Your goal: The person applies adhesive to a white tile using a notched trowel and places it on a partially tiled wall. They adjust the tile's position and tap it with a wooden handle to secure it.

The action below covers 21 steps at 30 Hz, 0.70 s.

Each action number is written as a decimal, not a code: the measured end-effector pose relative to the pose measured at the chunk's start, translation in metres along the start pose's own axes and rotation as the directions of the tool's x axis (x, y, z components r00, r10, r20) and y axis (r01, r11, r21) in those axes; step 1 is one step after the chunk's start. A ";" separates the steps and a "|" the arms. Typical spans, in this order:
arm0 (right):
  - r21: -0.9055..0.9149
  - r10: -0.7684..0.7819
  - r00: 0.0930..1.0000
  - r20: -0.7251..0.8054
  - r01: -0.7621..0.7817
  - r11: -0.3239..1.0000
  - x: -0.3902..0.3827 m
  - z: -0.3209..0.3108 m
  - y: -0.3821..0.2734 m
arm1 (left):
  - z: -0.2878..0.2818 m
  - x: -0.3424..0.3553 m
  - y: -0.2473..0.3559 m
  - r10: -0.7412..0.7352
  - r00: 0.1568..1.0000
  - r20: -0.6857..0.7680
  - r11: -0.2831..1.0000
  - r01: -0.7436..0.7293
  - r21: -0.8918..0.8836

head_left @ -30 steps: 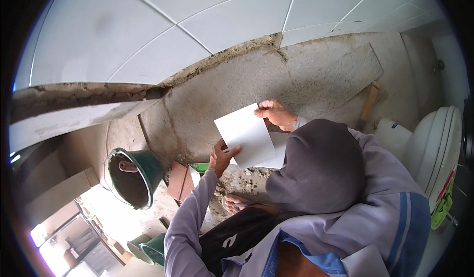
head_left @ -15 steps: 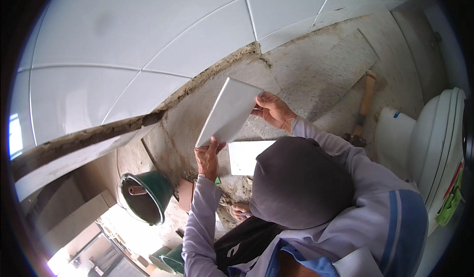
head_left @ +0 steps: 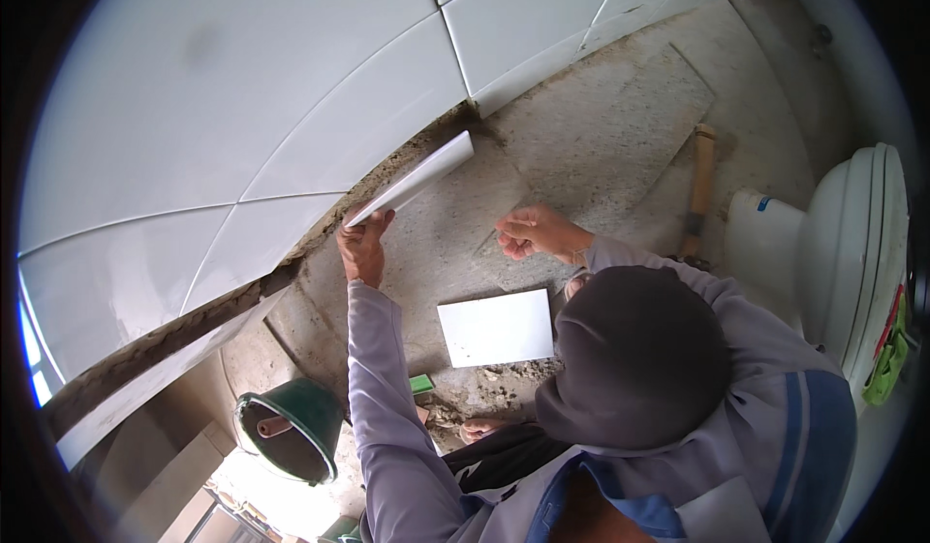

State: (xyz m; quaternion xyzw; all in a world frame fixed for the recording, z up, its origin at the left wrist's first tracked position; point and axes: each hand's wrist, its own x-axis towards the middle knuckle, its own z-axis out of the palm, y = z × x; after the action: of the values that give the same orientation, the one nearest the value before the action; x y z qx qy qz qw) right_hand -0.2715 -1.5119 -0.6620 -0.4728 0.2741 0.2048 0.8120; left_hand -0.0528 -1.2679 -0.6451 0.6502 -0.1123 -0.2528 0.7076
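Neither of my own hands is in view. Another person in a grey cap (head_left: pixel 635 359) and light long sleeves crouches below me, seen from above and behind. That person's left hand (head_left: pixel 361 252) grips one end of a white tile (head_left: pixel 417 180). The tile is tilted nearly edge-on, close to the rough gap (head_left: pixel 325 238) under the tiled wall (head_left: pixel 358 107). The person's right hand (head_left: pixel 542 233) is off the tile, fingers curled; whether they hold anything cannot be made out. A second white tile (head_left: pixel 496 328) lies flat on the floor in front of the person.
A green bucket (head_left: pixel 315 417) with a handled tool inside leans at lower left. A wooden-handled hammer (head_left: pixel 702 180) lies on the floor at right, near a white toilet (head_left: pixel 843 252) with a green cloth (head_left: pixel 886 359). A small green block (head_left: pixel 420 384) sits by the person's sleeve.
The person's right hand has let go of the tile. The left hand has carried it toward the wall and turned it edge-on. The capped head has shifted right, showing more of the floor tile.
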 end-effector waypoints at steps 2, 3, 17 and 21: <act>-0.019 0.012 1.000 0.010 -0.012 1.000 -0.007 -0.006 0.005 | 0.003 0.007 -0.004 0.007 1.000 -0.019 1.000 -0.007 0.002; -0.027 0.019 1.000 0.019 -0.018 0.999 -0.009 -0.008 0.007 | 0.005 0.009 -0.006 0.011 1.000 -0.011 1.000 -0.011 -0.009; -0.141 0.078 0.995 0.060 -0.069 0.988 -0.010 -0.008 0.013 | 0.031 0.026 -0.010 0.284 0.913 -0.294 0.789 -0.049 0.612; -0.151 0.066 0.997 0.039 -0.059 0.987 -0.006 -0.009 0.011 | 0.047 0.025 -0.013 0.316 0.848 -0.426 0.884 -0.100 0.456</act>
State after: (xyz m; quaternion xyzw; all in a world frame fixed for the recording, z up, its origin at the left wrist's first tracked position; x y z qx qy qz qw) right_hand -0.2850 -1.5147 -0.6691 -0.5191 0.2548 0.2605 0.7731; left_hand -0.0572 -1.3211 -0.6558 0.8119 -0.0527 0.0299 0.5806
